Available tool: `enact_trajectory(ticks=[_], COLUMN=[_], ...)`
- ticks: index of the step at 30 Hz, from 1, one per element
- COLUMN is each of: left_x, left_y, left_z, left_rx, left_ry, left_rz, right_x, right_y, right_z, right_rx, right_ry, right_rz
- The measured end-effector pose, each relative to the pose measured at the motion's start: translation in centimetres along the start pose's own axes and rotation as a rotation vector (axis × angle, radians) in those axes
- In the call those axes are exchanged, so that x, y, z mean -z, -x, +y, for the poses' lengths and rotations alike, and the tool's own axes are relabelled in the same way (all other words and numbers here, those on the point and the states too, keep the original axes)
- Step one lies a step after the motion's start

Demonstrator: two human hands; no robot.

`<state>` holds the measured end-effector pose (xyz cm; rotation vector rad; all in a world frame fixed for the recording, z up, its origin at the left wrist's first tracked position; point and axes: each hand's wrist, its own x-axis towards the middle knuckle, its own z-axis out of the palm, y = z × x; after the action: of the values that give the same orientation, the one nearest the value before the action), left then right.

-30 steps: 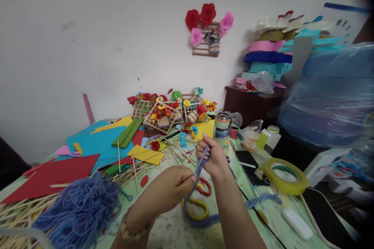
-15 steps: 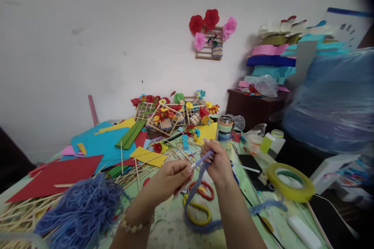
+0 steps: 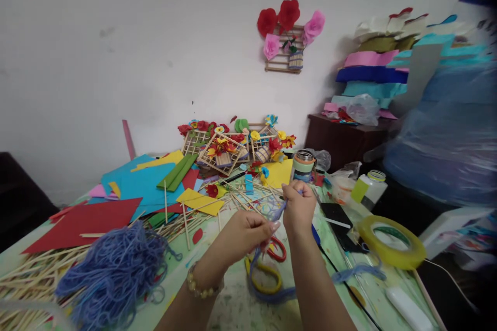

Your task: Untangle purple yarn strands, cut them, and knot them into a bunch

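Note:
Between my two hands runs a short stretch of blue-purple yarn (image 3: 278, 212). My left hand (image 3: 250, 230), with a beaded bracelet at the wrist, pinches its lower end between thumb and fingertips. Higher and to the right, my right hand (image 3: 298, 208) is closed on the upper part, knuckles up. More of the strand loops down below the hands and passes under my right forearm. Under it lie scissors with a yellow handle (image 3: 267, 282), and a red scissor handle (image 3: 278, 249) shows behind my left fingers. What sits inside my right fist is mostly hidden.
A big tangle of blue yarn (image 3: 116, 274) lies on thin wooden sticks (image 3: 27, 279) at the left. Coloured paper (image 3: 87, 225) spreads behind it. Small stick frames with paper flowers (image 3: 223, 152) stand at the back. Yellow tape (image 3: 392, 243) and an open flask (image 3: 303, 165) are on the right.
The view has shifted slightly. My right hand has turned its knuckles upward, and the yarn between the hands now slopes more steeply. My left hand still pinches it.

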<state>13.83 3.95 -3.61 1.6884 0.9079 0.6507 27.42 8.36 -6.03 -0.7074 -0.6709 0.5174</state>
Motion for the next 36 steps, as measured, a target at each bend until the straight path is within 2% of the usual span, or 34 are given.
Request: enact_trajectory(ticks=[3, 8, 11, 15, 20, 24, 28, 32, 34, 36], left_x=[-1.9, -4.5, -5.1, -5.5, -5.9, -4.6, -1.3, 1.4, 1.8, 1.5], left_y=[0.4, 1.0, 1.7, 2.4, 2.8, 2.5, 1.2, -0.2, -0.5, -0.6], left_z=[0.3, 0.0, 0.4, 1.2, 1.4, 1.2, 0.9, -0.2, -0.7, -0.9], left_rx=[0.011, 0.026, 0.036, -0.033, -0.030, 0.006, 0.012, -0.090, -0.151, -0.197], left_ry=[-0.061, -0.090, -0.202, -0.387, -0.417, -0.315, -0.107, 0.134, 0.302, 0.402], left_rz=[-0.016, 0.036, 0.090, 0.159, 0.136, 0.099, 0.033, 0.166, 0.249, 0.282], right_x=[0.5, 0.9, 1.0, 1.3, 1.3, 1.3, 1.6, 1.5, 1.3, 1.1], right_y=[-0.5, -0.7, -0.8, -0.9, -0.6, -0.8, -1.6, -1.5, -1.1, -0.8], right_z=[0.1, -0.6, -0.8, -0.6, -0.4, -0.2, -0.2, -0.6, -0.4, 0.1], right_rx=[0.076, 0.166, 0.186, 0.193, 0.184, 0.162, 0.106, 0.084, 0.086, 0.093], right_ry=[0.039, 0.104, 0.120, 0.135, 0.160, 0.180, 0.150, 0.136, 0.162, 0.203], right_rz=[0.050, 0.091, 0.087, 0.080, 0.075, 0.061, -0.007, -0.105, -0.138, -0.161])
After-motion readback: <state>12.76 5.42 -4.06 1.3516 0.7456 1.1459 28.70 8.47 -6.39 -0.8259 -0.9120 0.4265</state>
